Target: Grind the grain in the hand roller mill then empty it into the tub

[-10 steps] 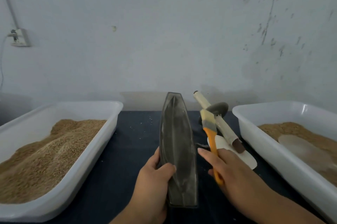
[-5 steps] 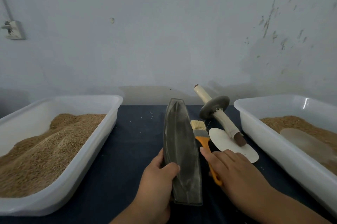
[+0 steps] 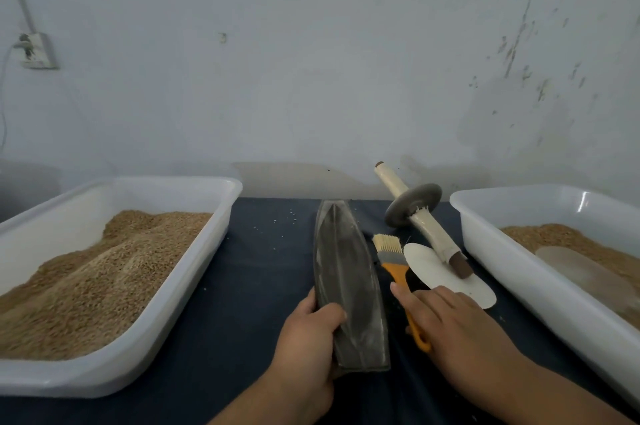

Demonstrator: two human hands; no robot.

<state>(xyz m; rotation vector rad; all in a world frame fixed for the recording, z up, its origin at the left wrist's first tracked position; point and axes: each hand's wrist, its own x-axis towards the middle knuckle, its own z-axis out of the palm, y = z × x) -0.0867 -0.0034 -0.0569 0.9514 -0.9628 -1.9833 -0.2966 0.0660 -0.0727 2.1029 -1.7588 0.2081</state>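
The dark boat-shaped mill trough (image 3: 346, 268) lies lengthwise on the dark table; its inside looks dusty, with no grain showing. My left hand (image 3: 308, 338) grips its near left edge, thumb over the rim. The roller (image 3: 412, 204), a grey disc on a cream wooden axle, leans to the right of the trough, one end resting on a white flat paddle (image 3: 440, 275). An orange-handled brush (image 3: 389, 248) lies between the trough and the paddle. My right hand (image 3: 450, 327) lies over its handle with straight fingers. The right white tub (image 3: 502, 258) holds ground grain (image 3: 554, 234).
A large white tub (image 3: 194, 272) on the left holds a heap of whole grain (image 3: 104, 279). A pale flat scoop (image 3: 588, 275) lies in the right tub. A few loose grains dot the dark table (image 3: 270, 268). The wall stands close behind, with a socket (image 3: 34, 50) at far left.
My right hand has lowered the brush from above the roller down onto the table beside the trough. My left hand has kept its grip on the trough.
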